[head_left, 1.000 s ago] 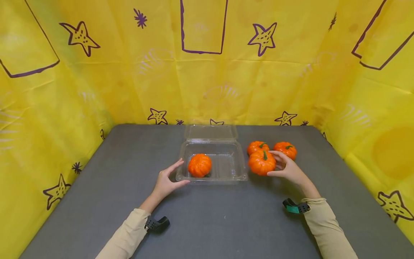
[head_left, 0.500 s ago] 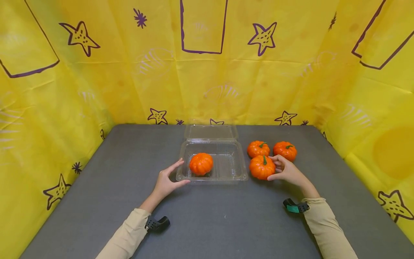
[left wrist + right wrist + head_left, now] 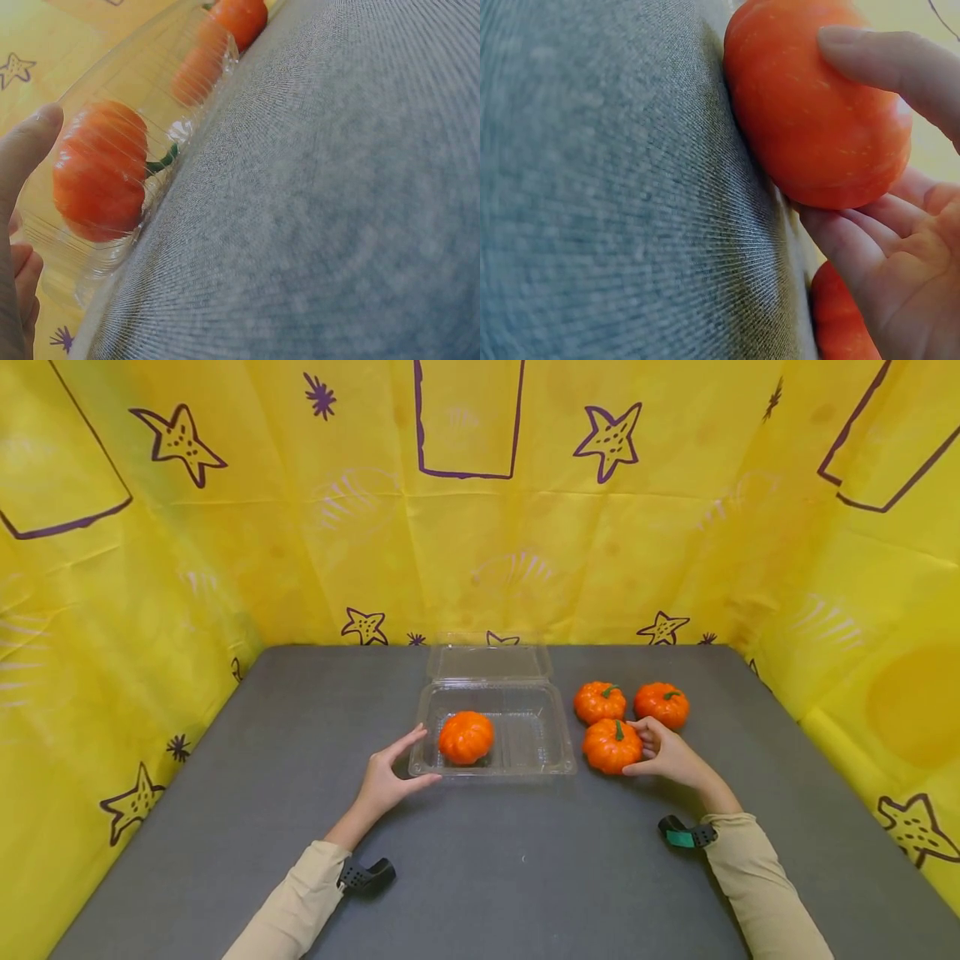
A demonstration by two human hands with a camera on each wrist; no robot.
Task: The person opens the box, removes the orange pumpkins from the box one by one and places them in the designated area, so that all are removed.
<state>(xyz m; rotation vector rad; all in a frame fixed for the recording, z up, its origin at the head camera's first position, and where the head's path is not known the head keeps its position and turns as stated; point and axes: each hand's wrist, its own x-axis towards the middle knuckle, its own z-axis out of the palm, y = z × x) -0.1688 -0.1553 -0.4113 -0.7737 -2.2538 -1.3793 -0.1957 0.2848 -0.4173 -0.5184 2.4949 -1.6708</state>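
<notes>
In the head view, a clear plastic clamshell container (image 3: 536, 769) stands with its lid (image 3: 489, 663) raised at the back. One small orange pumpkin (image 3: 466, 737) lies in its left part, and its green stem (image 3: 163, 160) shows through the wall in the left wrist view. My left hand (image 3: 384, 787) spreads thumb and fingers about the container's front left corner, fingertips right at the rim. Right of the container, my right hand (image 3: 670, 761) holds another orange pumpkin (image 3: 611, 747) from its right side. The thumb lies on this pumpkin in the right wrist view, with the fingers on its other side.
Two more orange pumpkins, one at left (image 3: 598, 702) and one at right (image 3: 662, 705), sit just behind the held one. A grey cloth (image 3: 480, 877) covers the table. Yellow curtains (image 3: 480, 543) with star drawings close in the back and sides.
The pumpkin in my right hand has come down to the table and slid slightly right. Inside the container, the other pumpkin has shifted a little back and right. My left hand has stayed put.
</notes>
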